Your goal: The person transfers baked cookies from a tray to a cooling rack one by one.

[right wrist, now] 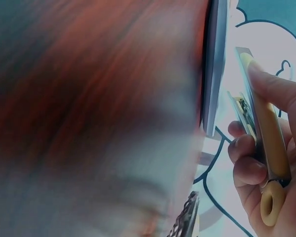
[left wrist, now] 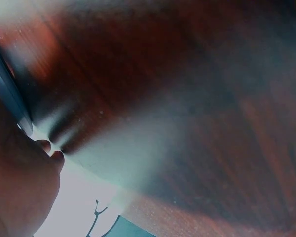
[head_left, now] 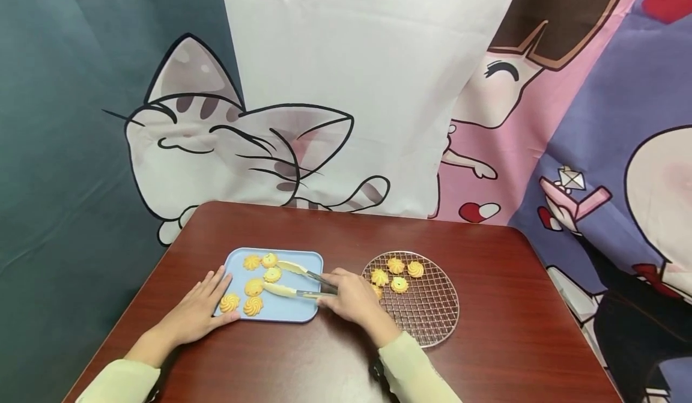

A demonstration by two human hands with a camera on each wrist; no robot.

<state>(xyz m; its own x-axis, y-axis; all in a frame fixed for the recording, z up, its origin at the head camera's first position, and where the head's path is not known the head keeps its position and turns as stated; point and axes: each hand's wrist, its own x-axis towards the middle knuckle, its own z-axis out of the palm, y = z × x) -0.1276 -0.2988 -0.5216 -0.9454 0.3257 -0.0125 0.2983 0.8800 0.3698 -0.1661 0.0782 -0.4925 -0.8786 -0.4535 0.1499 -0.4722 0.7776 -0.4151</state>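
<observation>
My left hand (head_left: 197, 308) rests with straight fingers on the left rim of a light blue tray (head_left: 292, 310). Several swirled yellow cookies (head_left: 253, 306) lie on the tray's left half. My right hand (head_left: 354, 298) grips a pair of tongs (head_left: 308, 275) with cream tips, which reach over the tray from its right side. The two tips stand apart, the lower one right at an oval cookie (head_left: 254, 287), the upper one near another cookie (head_left: 270, 260). In the right wrist view, thumb and curled fingers wrap the yellow tong handle (right wrist: 274, 143).
A round wire cooling rack (head_left: 427, 307) stands right of the tray, with several cookies (head_left: 396, 265) on its upper left part; my right hand overlaps its left edge. Both stand on a reddish-brown wooden table (head_left: 503, 289). Behind hangs a cartoon-printed cloth (head_left: 373, 48).
</observation>
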